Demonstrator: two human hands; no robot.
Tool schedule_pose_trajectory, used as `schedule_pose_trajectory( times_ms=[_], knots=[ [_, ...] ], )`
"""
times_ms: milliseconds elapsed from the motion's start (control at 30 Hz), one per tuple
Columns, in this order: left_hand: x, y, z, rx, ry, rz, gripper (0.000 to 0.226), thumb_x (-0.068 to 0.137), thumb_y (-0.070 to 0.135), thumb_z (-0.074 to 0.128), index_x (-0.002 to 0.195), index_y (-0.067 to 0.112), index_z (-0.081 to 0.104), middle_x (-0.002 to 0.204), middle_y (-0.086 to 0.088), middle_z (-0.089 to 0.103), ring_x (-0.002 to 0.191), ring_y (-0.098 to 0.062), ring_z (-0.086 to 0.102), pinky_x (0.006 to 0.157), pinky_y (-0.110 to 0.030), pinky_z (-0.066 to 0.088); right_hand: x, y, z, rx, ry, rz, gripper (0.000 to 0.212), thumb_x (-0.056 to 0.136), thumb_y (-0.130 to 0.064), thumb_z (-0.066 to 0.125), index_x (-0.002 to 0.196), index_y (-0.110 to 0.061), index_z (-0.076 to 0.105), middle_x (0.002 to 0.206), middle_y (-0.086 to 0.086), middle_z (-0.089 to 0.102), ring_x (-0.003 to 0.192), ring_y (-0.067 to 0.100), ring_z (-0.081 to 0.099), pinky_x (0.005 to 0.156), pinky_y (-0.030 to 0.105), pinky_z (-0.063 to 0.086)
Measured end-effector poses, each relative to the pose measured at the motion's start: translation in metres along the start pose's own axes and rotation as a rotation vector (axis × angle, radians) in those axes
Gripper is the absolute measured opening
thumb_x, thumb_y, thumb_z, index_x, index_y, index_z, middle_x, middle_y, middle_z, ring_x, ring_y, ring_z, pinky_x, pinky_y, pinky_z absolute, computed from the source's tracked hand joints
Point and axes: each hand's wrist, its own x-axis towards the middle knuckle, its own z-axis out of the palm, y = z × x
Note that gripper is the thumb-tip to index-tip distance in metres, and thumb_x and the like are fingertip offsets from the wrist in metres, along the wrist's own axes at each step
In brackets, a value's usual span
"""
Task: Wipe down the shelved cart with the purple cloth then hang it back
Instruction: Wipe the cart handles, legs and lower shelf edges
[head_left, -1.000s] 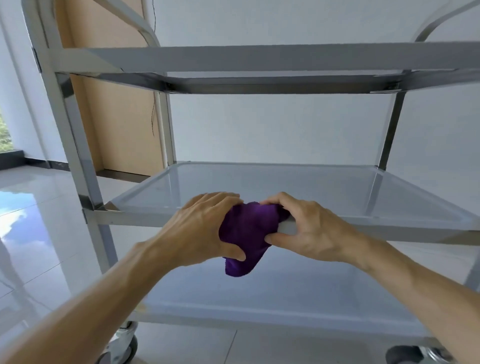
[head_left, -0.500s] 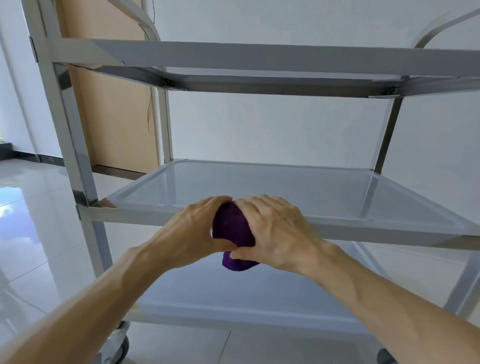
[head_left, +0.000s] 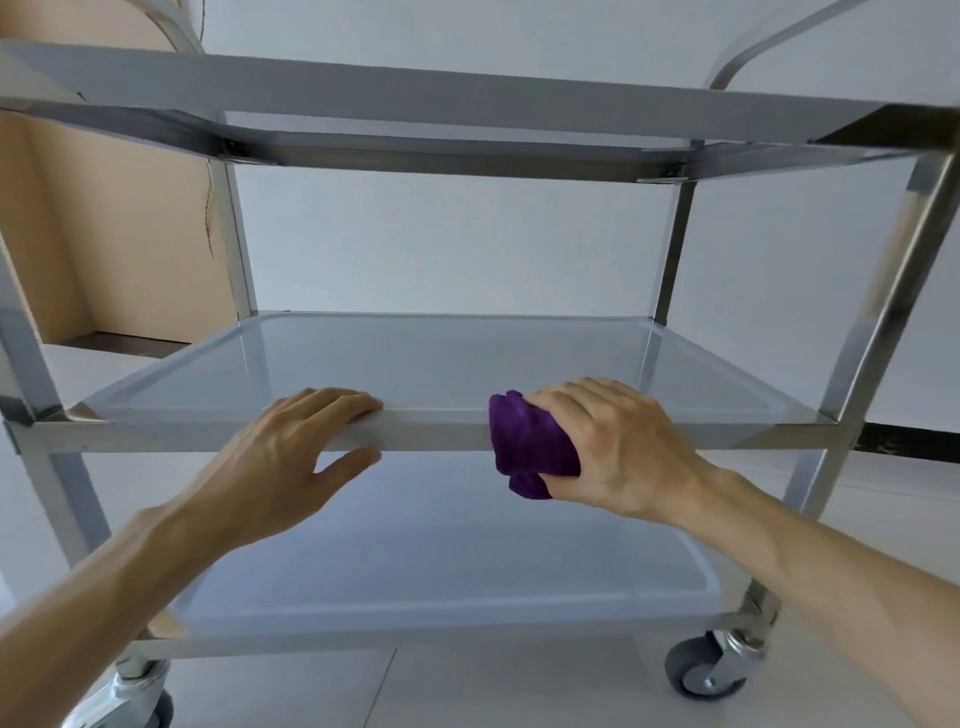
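While both hands meet the cart's middle shelf (head_left: 436, 434), wiping is underway.
Right hand (head_left: 618, 447) clamps the purple cloth (head_left: 524, 441) against the rim (bunched); left hand (head_left: 291, 447) rests there, fingers straight.

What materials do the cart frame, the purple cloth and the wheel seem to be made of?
Cart frame: probably stainless steel, brushed, with dull reflections.
Purple cloth: soft, fuzzy fabric, perhaps microfibre; it bunches under the right hand.
Wheel: grey, matt tyre, likely rubber or plastic, in a shiny metal bracket.
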Motion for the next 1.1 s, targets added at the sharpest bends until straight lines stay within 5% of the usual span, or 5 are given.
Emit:
schedule_pose_trajectory(
  times_ms=[467, 633, 833, 967, 1100],
  knots=[
    [0.021, 0.033, 0.004, 0.138, -0.037, -0.053, 0.051, 0.093, 0.055, 0.044, 0.111, 0.010, 0.061, 0.104, -0.003, 0.066, 0.084, -0.026, 0.063, 0.076, -0.040, 0.053, -0.075, 0.107, -0.021, -0.094, -0.040, 0.198, 0.072, 0.072, -0.068, 0.063, 0.124, -0.019, 0.056, 0.112, -0.003, 0.068, 0.103, 0.022, 0.064, 0.090, 0.033, 0.047],
    [0.048, 0.069, 0.027, 0.102, -0.080, -0.036, 0.044, 0.090, 0.040, 0.062, 0.124, 0.013, 0.058, 0.120, -0.005, 0.061, 0.101, -0.029, 0.058, 0.089, -0.043, 0.048, -0.075, 0.110, -0.017, -0.105, -0.041, 0.219, 0.068, 0.071, -0.062, 0.073, 0.123, -0.020, 0.057, 0.113, -0.006, 0.067, 0.105, 0.020, 0.062, 0.089, 0.029, 0.042],
    [0.098, 0.140, 0.070, 0.069, -0.137, 0.074, 0.062, 0.095, 0.045, 0.053, 0.147, 0.015, 0.036, 0.150, 0.000, 0.041, 0.135, -0.023, 0.040, 0.113, -0.035, 0.029, -0.075, 0.110, -0.011, -0.109, -0.003, 0.212, 0.066, 0.072, -0.059, 0.075, 0.122, -0.021, 0.057, 0.113, -0.006, 0.066, 0.105, 0.019, 0.061, 0.090, 0.027, 0.040],
    [0.112, 0.170, 0.091, 0.198, -0.134, 0.038, 0.057, 0.094, 0.046, 0.050, 0.141, 0.017, 0.038, 0.140, 0.003, 0.049, 0.116, -0.029, 0.049, 0.103, -0.040, 0.037, -0.076, 0.119, -0.010, -0.108, -0.004, 0.180, 0.067, 0.073, -0.060, 0.075, 0.124, -0.020, 0.057, 0.115, -0.006, 0.066, 0.106, 0.017, 0.060, 0.093, 0.028, 0.042],
    [0.107, 0.159, 0.092, 0.147, -0.044, 0.088, 0.048, 0.084, 0.023, 0.069, 0.128, 0.009, 0.056, 0.126, -0.004, 0.064, 0.100, -0.033, 0.060, 0.089, -0.044, 0.050, -0.093, 0.146, -0.018, -0.111, -0.022, 0.214, 0.069, 0.072, -0.055, 0.078, 0.125, -0.017, 0.056, 0.113, -0.002, 0.067, 0.104, 0.021, 0.061, 0.091, 0.029, 0.044]
  ],
)
